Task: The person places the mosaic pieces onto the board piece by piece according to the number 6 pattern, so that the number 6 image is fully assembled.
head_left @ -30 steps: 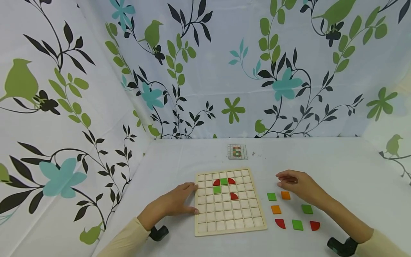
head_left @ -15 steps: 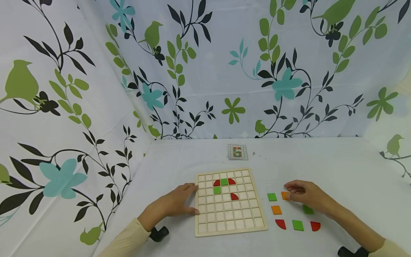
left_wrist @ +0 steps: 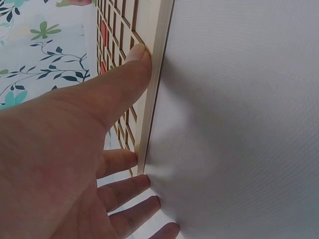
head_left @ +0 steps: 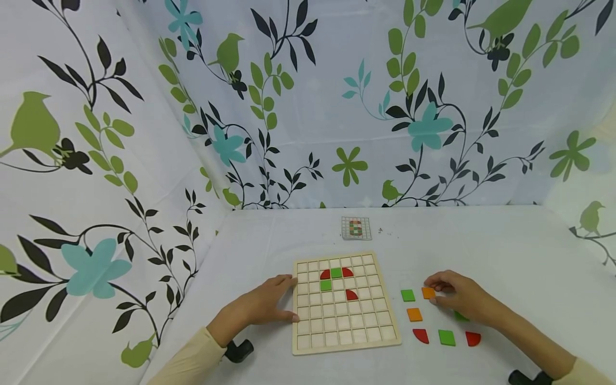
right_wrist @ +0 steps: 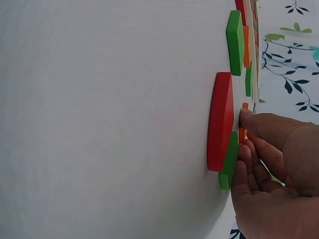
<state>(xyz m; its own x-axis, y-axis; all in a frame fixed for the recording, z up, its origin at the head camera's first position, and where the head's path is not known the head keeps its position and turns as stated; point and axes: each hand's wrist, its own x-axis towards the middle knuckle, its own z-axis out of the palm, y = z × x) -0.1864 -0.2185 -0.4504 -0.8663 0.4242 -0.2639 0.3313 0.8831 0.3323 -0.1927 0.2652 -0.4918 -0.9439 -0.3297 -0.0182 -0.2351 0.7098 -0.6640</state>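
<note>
A light wooden grid board [head_left: 350, 322] lies on the white table. My left hand [head_left: 267, 302] rests at its left edge, fingers spread; the left wrist view has the thumb on the frame and other fingertips by the side. Set in the grid are two green squares, one of them a green tile [head_left: 325, 285], and three red quarter-round pieces, one being the lower red piece [head_left: 352, 294]. To the right of the board, my right hand [head_left: 464, 299] pinches an orange square tile [head_left: 427, 292] between thumb and fingers, still at table level. The hand partly covers a green tile [head_left: 460, 316].
Around the right hand lie another green square [head_left: 407, 295], a second orange square [head_left: 414, 315], a red quarter-round [head_left: 421, 336], a green square [head_left: 446, 337] and another red piece [head_left: 473, 338]. Behind the board is a small pattern card [head_left: 356, 228]. A printed curtain [head_left: 308, 107] hangs behind the table.
My right hand has come down and toward the near side onto the orange square tile, its thumb and fingers closing at it. The left hand and the board have stayed in place.
</note>
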